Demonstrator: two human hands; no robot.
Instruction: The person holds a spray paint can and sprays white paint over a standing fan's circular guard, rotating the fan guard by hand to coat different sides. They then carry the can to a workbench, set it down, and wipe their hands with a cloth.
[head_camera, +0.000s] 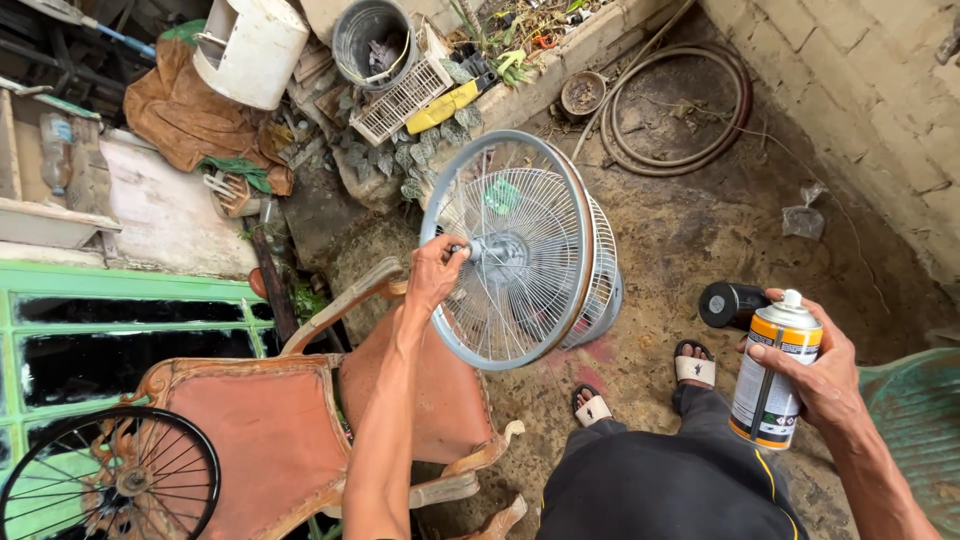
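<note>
At seven o'clock in the view a black spoked bicycle wheel (110, 480) stands against a green-painted window frame (120, 290) with dark panes. Just right of it lies an old wooden chair (270, 440), tipped over, its carved frame worn pale and its padding a faded reddish brown. The left hand (435, 272) reaches across the chair toward the centre of the view, fingers pinched on the hub of a round fan grille (515, 250), a disc of thin grey wire spokes inside a smooth grey rim, held upright on edge. Behind it, touching its right side, is a second domed white fan guard (600, 290) resting on the mossy, damp dirt floor (680, 230). At twelve o'clock sit a dented metal bucket (372, 40), a white plastic lattice basket (400, 98) and a white tub (250, 48) among rubble, with a brown cloth (185, 105) at eleven. At one o'clock a coiled hose (680, 105) lies beside a rough block wall (860, 110). Below the grilles, two feet in white-strapped sandals (693, 368) stand on the floor. At four o'clock the right hand (815, 370) is wrapped round a spray can (772, 375), a smooth white and orange cylinder with a white nozzle, held upright and well apart from the grille; its black cap (728, 303) is just beside it at the can's ten o'clock.
</note>
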